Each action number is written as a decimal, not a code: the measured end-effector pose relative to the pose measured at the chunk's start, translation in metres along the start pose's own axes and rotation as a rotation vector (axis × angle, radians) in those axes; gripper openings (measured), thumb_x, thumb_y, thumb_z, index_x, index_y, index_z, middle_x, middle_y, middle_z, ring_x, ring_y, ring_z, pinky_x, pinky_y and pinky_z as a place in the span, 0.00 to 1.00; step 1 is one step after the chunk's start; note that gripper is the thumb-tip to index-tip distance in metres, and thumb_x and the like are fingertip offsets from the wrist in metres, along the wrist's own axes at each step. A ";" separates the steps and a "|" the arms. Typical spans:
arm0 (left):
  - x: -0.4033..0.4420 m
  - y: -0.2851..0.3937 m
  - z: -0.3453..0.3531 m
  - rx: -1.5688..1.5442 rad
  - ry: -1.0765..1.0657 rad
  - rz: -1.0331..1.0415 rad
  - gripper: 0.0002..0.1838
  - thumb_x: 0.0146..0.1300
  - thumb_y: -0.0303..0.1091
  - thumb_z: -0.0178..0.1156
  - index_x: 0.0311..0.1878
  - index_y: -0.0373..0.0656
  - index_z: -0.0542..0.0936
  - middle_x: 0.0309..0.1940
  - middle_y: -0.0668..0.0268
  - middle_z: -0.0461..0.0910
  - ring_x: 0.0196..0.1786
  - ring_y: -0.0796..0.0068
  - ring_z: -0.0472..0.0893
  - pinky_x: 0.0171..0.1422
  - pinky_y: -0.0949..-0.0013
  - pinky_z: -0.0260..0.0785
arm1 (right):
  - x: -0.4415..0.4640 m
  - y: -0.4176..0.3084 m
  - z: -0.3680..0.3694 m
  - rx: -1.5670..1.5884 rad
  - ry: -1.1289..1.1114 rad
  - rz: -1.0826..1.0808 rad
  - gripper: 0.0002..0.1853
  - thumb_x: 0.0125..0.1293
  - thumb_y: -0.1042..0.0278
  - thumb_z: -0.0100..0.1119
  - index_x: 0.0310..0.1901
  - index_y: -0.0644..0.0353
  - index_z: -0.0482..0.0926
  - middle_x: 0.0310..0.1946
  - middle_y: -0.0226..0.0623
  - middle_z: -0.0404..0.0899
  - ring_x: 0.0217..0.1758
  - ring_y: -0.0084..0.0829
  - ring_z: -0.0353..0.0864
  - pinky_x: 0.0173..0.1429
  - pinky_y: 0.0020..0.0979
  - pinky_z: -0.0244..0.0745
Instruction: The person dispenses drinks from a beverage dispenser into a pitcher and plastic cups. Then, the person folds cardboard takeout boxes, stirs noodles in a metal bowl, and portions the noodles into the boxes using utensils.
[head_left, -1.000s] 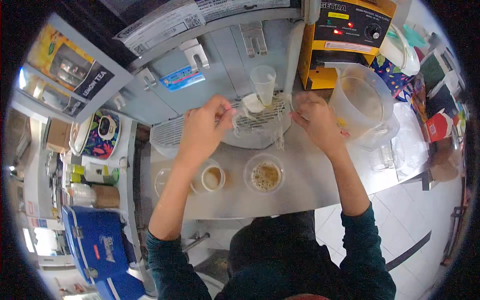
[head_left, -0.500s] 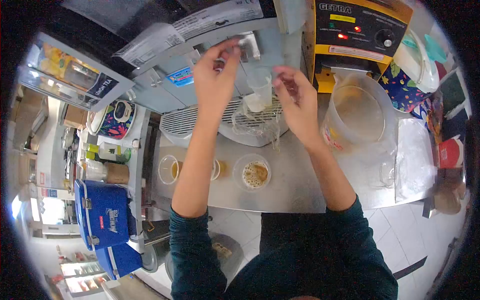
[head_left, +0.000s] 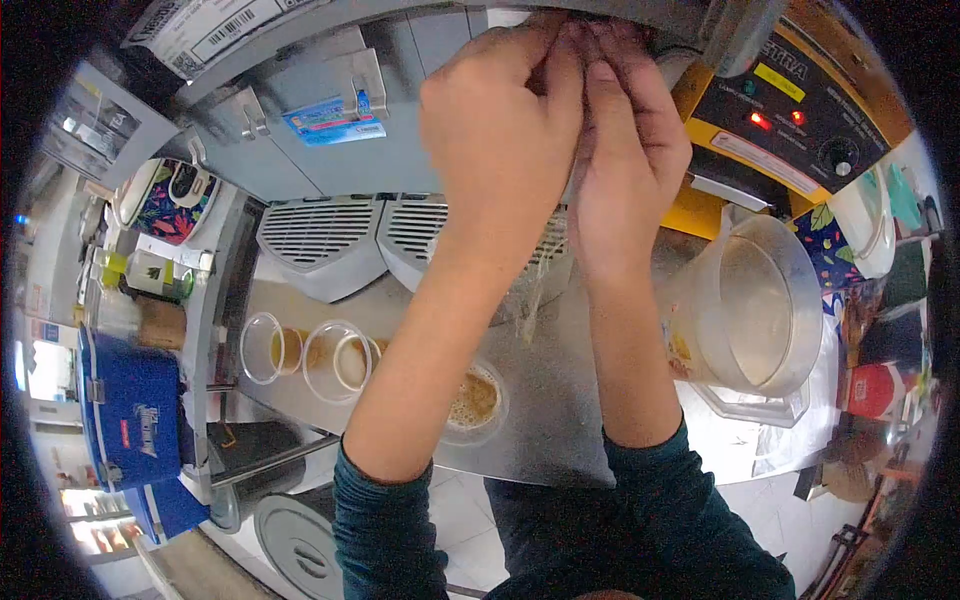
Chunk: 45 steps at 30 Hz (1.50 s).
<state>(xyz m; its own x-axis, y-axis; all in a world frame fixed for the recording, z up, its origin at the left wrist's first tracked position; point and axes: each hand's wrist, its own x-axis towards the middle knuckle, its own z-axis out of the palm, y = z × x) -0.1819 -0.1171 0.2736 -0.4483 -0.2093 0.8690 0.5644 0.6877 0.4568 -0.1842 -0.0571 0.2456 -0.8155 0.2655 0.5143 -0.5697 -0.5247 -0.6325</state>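
My left hand [head_left: 505, 130] and my right hand [head_left: 632, 150] are raised together at the dispenser's grey front [head_left: 400, 120], just under its upper edge. Fingers of both are curled in and meet at the tips; anything between them is hidden in shadow. Below, crumpled clear plastic [head_left: 531, 305] hangs over the slotted drip tray [head_left: 320, 240], partly behind my wrists. On the metal counter [head_left: 545, 420] stands a clear cup of foamy brown drink [head_left: 470, 402], partly covered by my left forearm. Two more clear plastic cups, one [head_left: 262, 348] beside the other [head_left: 335, 365], are to its left.
A large clear pitcher [head_left: 700, 310] stands at the right, before a yellow and black machine [head_left: 790, 115] with red lights lit. Blue coolers [head_left: 135, 405] are at the far left, near a grey round lid [head_left: 300, 550]. A blue sticker [head_left: 335, 122] marks the dispenser front.
Both hands have risen and come together, where they were apart around a small clear cup at the dispenser. My view has shifted closer, and that cup is now hidden.
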 end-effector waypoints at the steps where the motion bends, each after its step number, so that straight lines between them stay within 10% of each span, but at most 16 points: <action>1: 0.002 -0.003 0.002 0.125 0.067 0.140 0.10 0.47 0.32 0.55 0.31 0.37 0.78 0.19 0.61 0.76 0.18 0.67 0.75 0.24 0.70 0.67 | 0.001 0.000 0.001 0.056 0.011 0.010 0.14 0.60 0.77 0.44 0.48 0.70 0.68 0.44 0.37 0.73 0.46 0.22 0.71 0.50 0.19 0.65; 10: -0.007 0.004 0.006 0.521 -0.137 0.190 0.05 0.45 0.33 0.54 0.22 0.43 0.75 0.22 0.64 0.75 0.18 0.64 0.77 0.20 0.65 0.69 | 0.003 -0.011 -0.004 0.208 -0.047 0.148 0.15 0.60 0.77 0.41 0.48 0.70 0.68 0.43 0.38 0.73 0.43 0.21 0.72 0.48 0.20 0.65; 19: -0.005 -0.006 -0.015 0.005 -0.019 0.009 0.08 0.47 0.33 0.55 0.27 0.40 0.79 0.21 0.59 0.75 0.21 0.62 0.76 0.27 0.67 0.68 | -0.012 -0.004 -0.017 -0.011 -0.052 0.058 0.16 0.59 0.75 0.46 0.49 0.70 0.67 0.41 0.38 0.72 0.44 0.24 0.71 0.48 0.23 0.65; 22: -0.001 0.006 -0.020 -0.159 0.080 -0.366 0.05 0.52 0.21 0.55 0.33 0.31 0.77 0.10 0.78 0.62 0.15 0.92 0.58 0.18 0.84 0.48 | -0.038 -0.004 -0.042 -0.158 -0.069 0.201 0.15 0.59 0.75 0.46 0.48 0.69 0.67 0.41 0.37 0.71 0.42 0.23 0.71 0.46 0.23 0.66; 25: 0.006 0.014 -0.022 -0.213 0.072 -0.449 0.04 0.47 0.19 0.55 0.28 0.29 0.74 0.10 0.77 0.56 0.15 0.89 0.55 0.20 0.81 0.51 | -0.057 0.000 -0.070 -0.323 -0.164 0.314 0.15 0.57 0.74 0.47 0.48 0.66 0.67 0.41 0.37 0.71 0.41 0.23 0.71 0.44 0.24 0.66; 28: -0.001 0.007 -0.033 0.079 -0.172 -0.313 0.09 0.48 0.34 0.55 0.29 0.39 0.78 0.20 0.58 0.75 0.21 0.63 0.75 0.29 0.67 0.66 | -0.068 -0.007 -0.084 -0.568 -0.335 0.398 0.15 0.56 0.74 0.48 0.47 0.63 0.68 0.40 0.38 0.71 0.40 0.26 0.71 0.44 0.25 0.67; 33: -0.022 0.021 -0.080 0.231 -0.713 -0.381 0.10 0.49 0.36 0.59 0.29 0.39 0.77 0.22 0.64 0.74 0.22 0.73 0.72 0.28 0.73 0.63 | -0.086 -0.014 -0.110 -1.144 -0.766 0.302 0.13 0.53 0.72 0.53 0.42 0.61 0.70 0.36 0.42 0.71 0.38 0.37 0.71 0.45 0.31 0.67; 37: -0.034 0.016 -0.100 0.238 -0.893 -0.519 0.10 0.50 0.34 0.58 0.33 0.39 0.75 0.29 0.67 0.75 0.22 0.78 0.71 0.27 0.75 0.62 | -0.098 -0.013 -0.122 -1.150 -0.703 0.273 0.13 0.50 0.72 0.57 0.39 0.59 0.71 0.34 0.38 0.72 0.39 0.39 0.71 0.43 0.31 0.66; 45: -0.016 0.008 -0.075 0.029 -0.572 -0.458 0.15 0.52 0.31 0.57 0.45 0.41 0.72 0.30 0.71 0.72 0.23 0.88 0.68 0.26 0.81 0.58 | -0.073 -0.019 -0.075 -0.626 -0.277 0.224 0.13 0.51 0.75 0.54 0.41 0.61 0.72 0.31 0.38 0.71 0.31 0.28 0.69 0.36 0.24 0.65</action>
<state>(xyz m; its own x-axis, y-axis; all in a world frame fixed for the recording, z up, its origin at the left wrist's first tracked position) -0.1182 -0.1605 0.2776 -0.9310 -0.0903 0.3536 0.2185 0.6381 0.7383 -0.1218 -0.0055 0.1769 -0.9113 -0.0526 0.4084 -0.4106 0.0415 -0.9109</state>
